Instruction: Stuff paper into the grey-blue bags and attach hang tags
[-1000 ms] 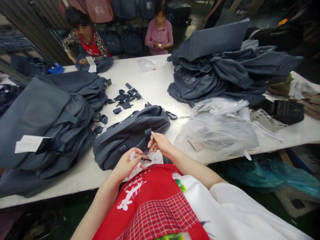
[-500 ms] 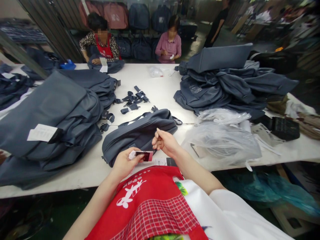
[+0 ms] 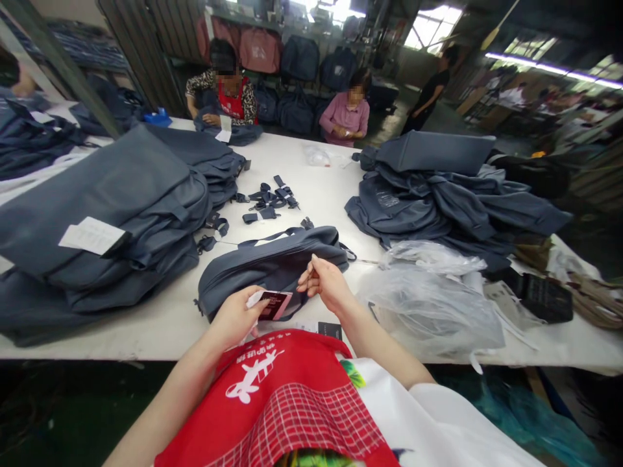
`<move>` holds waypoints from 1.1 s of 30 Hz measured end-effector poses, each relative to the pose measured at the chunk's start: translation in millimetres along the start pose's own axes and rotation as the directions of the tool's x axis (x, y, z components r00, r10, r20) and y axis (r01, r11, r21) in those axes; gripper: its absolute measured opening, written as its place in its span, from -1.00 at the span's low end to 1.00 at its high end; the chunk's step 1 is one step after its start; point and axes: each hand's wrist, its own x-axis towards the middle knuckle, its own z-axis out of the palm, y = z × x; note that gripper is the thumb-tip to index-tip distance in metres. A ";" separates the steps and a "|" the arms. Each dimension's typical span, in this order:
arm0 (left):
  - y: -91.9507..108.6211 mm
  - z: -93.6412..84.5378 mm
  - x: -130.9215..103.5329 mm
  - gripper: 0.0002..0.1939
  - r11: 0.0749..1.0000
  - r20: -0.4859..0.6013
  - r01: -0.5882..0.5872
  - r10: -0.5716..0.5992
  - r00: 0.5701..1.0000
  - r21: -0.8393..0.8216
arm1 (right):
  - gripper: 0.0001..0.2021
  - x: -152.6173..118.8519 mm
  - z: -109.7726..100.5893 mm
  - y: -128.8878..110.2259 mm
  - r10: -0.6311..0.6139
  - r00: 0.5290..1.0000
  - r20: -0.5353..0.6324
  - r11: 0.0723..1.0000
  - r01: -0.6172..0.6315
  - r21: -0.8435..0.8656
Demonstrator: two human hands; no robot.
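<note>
Close to the table's front edge, my left hand [image 3: 239, 316] grips a dark hang tag [image 3: 276, 305] with a pink edge, along with some crumpled white material. To its right, my right hand [image 3: 325, 283] is raised with its fingertips pinched together. Whatever they hold, if anything, is too small to make out. Behind both hands a dark blue fabric bag [image 3: 263, 263] lies on its side, its zipper edge facing up. A black card [image 3: 329, 330] lies on the table just beyond my red apron.
Dark blue bags are piled at left [image 3: 141, 175] with white tags [image 3: 92, 235] on top. Another bag pile [image 3: 418, 188] stands at right, behind clear plastic bags [image 3: 428, 305]. Rolled straps [image 3: 272, 198] lie mid-table. Two people sit across the white table [image 3: 302, 188].
My view has tilted up, showing more of the room. The tag in my left hand has turned and tilts more. My right hand stays pinched near the bag.
</note>
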 end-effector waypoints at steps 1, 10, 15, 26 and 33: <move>-1.3 -0.7 -0.3 -0.80 0.999 -0.011 0.002 -0.002 1.000 -0.037 | -0.60 0.7 1.3 -0.4 -0.001 1.000 0.007 1.000 0.001 -0.011; -8.5 5.0 -16.5 -0.65 0.876 0.013 0.011 -0.005 1.000 -0.483 | -0.65 2.9 12.9 4.1 0.096 0.988 0.120 0.987 -0.111 0.119; -7.4 9.2 -26.8 -0.62 0.887 -0.038 0.034 -0.058 0.998 -0.460 | -0.73 -1.7 28.9 0.0 0.222 0.950 0.219 0.888 -0.290 0.357; -11.9 -6.7 -35.8 -0.45 0.859 -0.202 -0.154 0.060 0.978 -0.489 | -0.63 -5.7 64.2 -6.2 0.132 0.879 0.458 0.773 -0.381 0.507; -20.4 -4.2 -39.0 -0.50 0.817 -0.159 -0.086 -0.007 0.987 -0.570 | -0.65 -3.4 78.8 -6.4 0.116 0.877 0.466 0.773 -0.374 0.512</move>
